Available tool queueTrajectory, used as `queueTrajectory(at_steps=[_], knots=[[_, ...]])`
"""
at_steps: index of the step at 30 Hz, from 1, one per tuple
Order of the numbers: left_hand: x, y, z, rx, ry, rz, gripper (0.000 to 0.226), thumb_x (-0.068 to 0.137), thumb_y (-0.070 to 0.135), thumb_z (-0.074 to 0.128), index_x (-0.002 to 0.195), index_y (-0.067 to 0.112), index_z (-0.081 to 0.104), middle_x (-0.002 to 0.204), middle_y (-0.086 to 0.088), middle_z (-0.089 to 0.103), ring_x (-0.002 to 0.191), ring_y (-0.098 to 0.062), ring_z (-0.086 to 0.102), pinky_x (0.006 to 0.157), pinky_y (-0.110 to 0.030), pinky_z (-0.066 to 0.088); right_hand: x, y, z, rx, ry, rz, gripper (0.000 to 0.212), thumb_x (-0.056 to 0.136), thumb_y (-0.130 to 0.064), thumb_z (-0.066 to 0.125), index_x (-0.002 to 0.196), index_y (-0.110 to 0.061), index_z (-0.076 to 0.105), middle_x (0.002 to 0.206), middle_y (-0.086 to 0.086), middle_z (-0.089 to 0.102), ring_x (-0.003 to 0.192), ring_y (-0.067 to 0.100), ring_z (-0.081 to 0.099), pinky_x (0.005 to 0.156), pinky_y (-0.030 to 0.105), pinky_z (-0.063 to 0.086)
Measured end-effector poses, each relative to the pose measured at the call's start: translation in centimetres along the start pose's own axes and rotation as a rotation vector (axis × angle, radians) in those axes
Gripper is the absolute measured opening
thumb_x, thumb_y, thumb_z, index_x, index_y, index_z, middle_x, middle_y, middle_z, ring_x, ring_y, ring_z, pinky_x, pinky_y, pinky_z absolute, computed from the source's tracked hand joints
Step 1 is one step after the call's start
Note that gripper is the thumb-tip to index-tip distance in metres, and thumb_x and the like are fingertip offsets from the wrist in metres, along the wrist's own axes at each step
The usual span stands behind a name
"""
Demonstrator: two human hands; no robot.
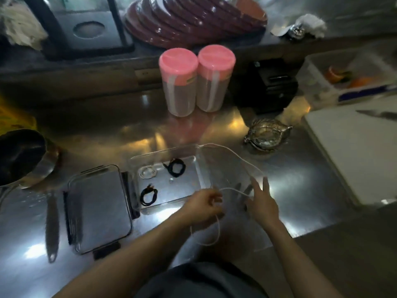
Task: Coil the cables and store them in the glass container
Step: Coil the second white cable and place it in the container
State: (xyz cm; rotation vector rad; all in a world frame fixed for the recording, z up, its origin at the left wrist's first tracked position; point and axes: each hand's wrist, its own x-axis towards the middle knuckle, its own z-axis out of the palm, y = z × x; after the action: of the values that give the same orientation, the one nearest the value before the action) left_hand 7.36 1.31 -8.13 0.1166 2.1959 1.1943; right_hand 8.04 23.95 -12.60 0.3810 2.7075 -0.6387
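A clear glass container (137,160) lies on the steel counter. Inside it rest a coiled white cable (147,172) and two coiled black cables (177,167) (148,196). A long white cable (233,153) runs from the container's far right corner across the counter to my hands. My left hand (203,208) is closed on this cable, and a loop of it hangs below the hand. My right hand (263,202) sits just right of it with fingers spread, the cable passing by its thumb side.
The container's lid (100,208) lies to the left, beside a dark utensil (52,220). Two pink-lidded jars (178,82) stand behind, with a metal juicer (267,137), a white cutting board (352,151) and a black box (270,87) to the right. A bowl (23,155) is at far left.
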Motion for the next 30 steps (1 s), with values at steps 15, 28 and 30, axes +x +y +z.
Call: queueTrajectory(at_steps=[15, 28, 30], knots=[[2.5, -1.9, 5.8, 0.105, 0.254, -0.076, 0.058, 0.093, 0.015, 0.056, 0.147, 0.020, 0.035, 0.146, -0.008, 0.048, 0.107, -0.021, 0.061, 0.084, -0.023, 0.044, 0.8, 4.1, 2.9, -0.072, 0.015, -0.049, 0.016, 0.095, -0.024, 0.062, 0.096, -0.008, 0.061, 0.110, 0.012, 0.051, 0.073, 0.031, 0.060, 0.068, 0.041, 0.054], [2.6, -0.8, 6.9, 0.100, 0.215, -0.204, 0.024, 0.096, 0.027, 0.061, 0.073, 0.022, 0.062, 0.071, 0.002, 0.066, 0.061, -0.013, 0.066, 0.055, -0.019, 0.050, -0.7, 4.1, 0.7, 0.048, 0.066, -0.106, 0.026, 0.098, -0.032, 0.058, 0.079, -0.016, 0.066, 0.085, -0.001, 0.062, 0.075, 0.021, 0.062, 0.066, 0.039, 0.052], [1.3, 1.0, 5.4, -0.137, 0.211, -0.173, 0.015, 0.095, 0.027, 0.066, 0.080, 0.024, 0.068, 0.074, 0.000, 0.071, 0.066, -0.011, 0.072, 0.059, -0.021, 0.058, -0.6, 0.9, 0.5, 0.340, 0.006, -0.127, 0.024, 0.098, -0.026, 0.062, 0.080, -0.015, 0.072, 0.079, 0.005, 0.070, 0.076, 0.025, 0.066, 0.070, 0.042, 0.055]])
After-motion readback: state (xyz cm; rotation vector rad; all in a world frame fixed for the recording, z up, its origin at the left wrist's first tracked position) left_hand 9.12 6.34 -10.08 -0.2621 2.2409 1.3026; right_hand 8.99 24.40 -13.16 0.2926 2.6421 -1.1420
